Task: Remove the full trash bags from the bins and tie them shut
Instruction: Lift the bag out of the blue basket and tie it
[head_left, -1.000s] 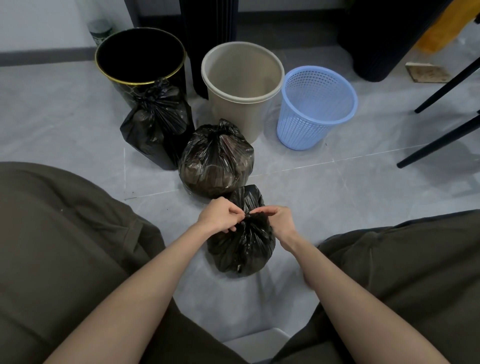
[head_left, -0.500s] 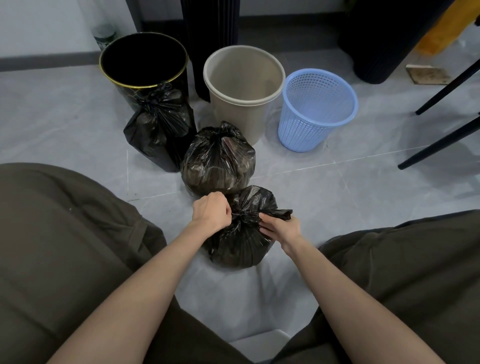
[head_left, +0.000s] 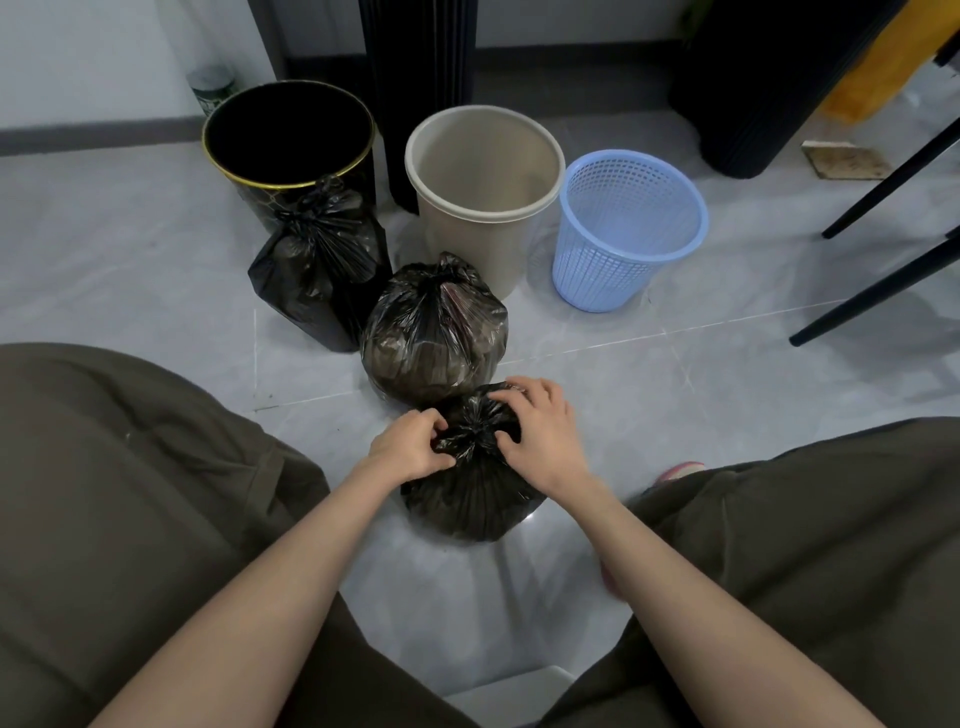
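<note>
Right hand (head_left: 540, 436) has slid to 2 o'clock, cupping the nearest bag (head_left: 472, 499) steady while left hand (head_left: 410, 449) pinches its knot (head_left: 469, 435).

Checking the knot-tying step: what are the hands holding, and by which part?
The nearest trash bag, at its gathered neck: left hand pinches the twist, right hand curls over the top beside it.

The right hand (head_left: 540, 431) has left its sideways pull and now curls over the top of the nearest bag (head_left: 472, 499). The left hand (head_left: 410, 447) now pinches beside the knot (head_left: 467, 434).
</note>
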